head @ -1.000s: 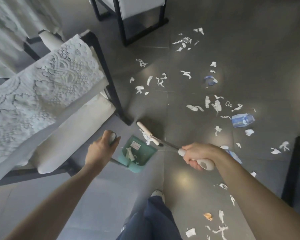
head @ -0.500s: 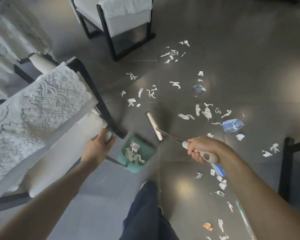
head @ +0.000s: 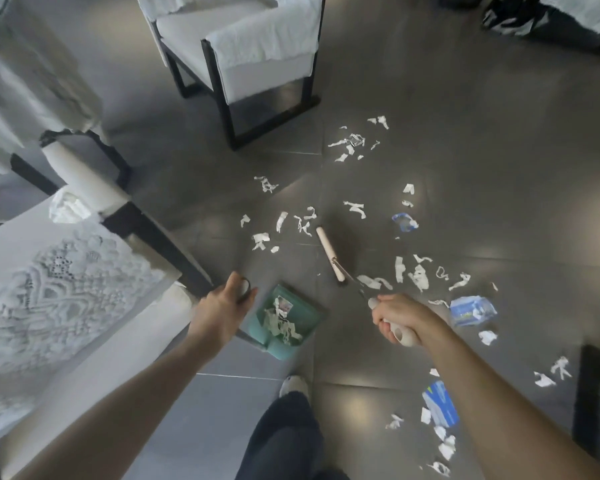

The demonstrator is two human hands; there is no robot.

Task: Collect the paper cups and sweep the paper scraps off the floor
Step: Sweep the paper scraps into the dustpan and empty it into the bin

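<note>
- View from above, looking down at a grey tiled floor (head: 465, 98) littered with torn white paper scraps (head: 418, 277).
- The right hand (head: 400, 318) was closed tight around the white handle of a broom (head: 330, 253), whose pale head rested on the floor among the scraps.
- The left hand (head: 222, 306) was closed around the top of a long dustpan handle; the teal dustpan (head: 284, 322) sat just beside it, already holding some scraps.
- Crushed blue and white paper cups (head: 473, 310) lay on the floor to the right of the broom hand, with another near the right forearm.
- A small cluster of scraps (head: 302, 221) lay just beyond the broom head, well apart from the pan.
- To do this step well, the broom would likely need short strokes drawn towards the pan's open edge, with the pan kept flat against the floor.
- A dark-framed chair (head: 250, 60) stood beyond the litter.
</note>
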